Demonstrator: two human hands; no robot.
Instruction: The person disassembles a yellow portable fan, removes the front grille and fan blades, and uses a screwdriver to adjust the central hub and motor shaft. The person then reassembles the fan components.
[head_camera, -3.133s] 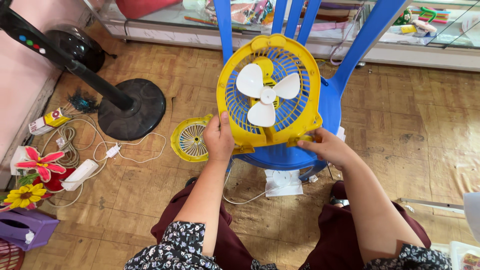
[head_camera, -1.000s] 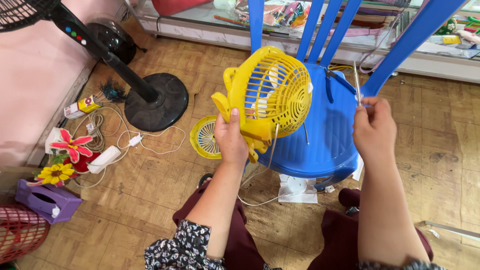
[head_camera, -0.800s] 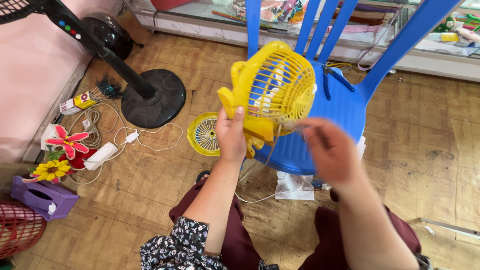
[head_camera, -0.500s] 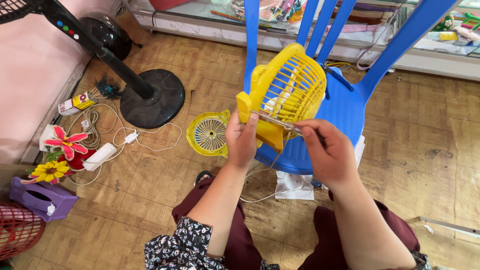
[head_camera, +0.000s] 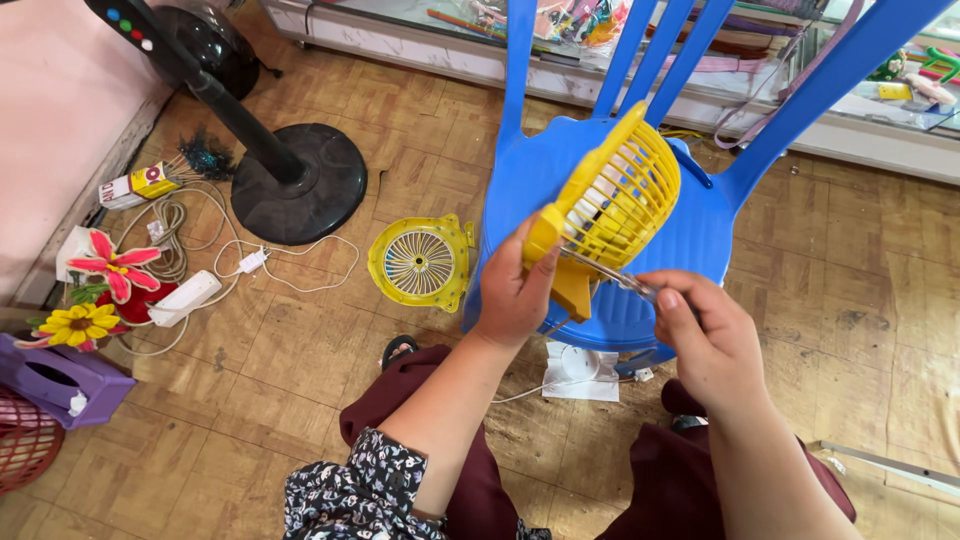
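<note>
My left hand (head_camera: 512, 292) grips the lower corner of a small yellow fan (head_camera: 612, 205), held tilted on edge above a blue plastic chair (head_camera: 640, 300). Its back cage faces me and its white blades show through the bars. My right hand (head_camera: 705, 335) holds a thin metal screwdriver (head_camera: 610, 272), its tip against the fan's yellow body near my left thumb. A loose yellow fan cover (head_camera: 420, 262) lies flat on the wooden floor, left of the chair.
A black standing fan's round base (head_camera: 298, 195) and pole stand at the upper left. White cables, a white plug (head_camera: 185, 298) and artificial flowers (head_camera: 95, 290) lie at the left. A purple box (head_camera: 55, 380) and red basket sit at the lower left. A white paper lies under the chair.
The fan has been turned from facing me to edge-on. My right hand left the fan, reached to the chair, and came back with a screwdriver set against the fan.
</note>
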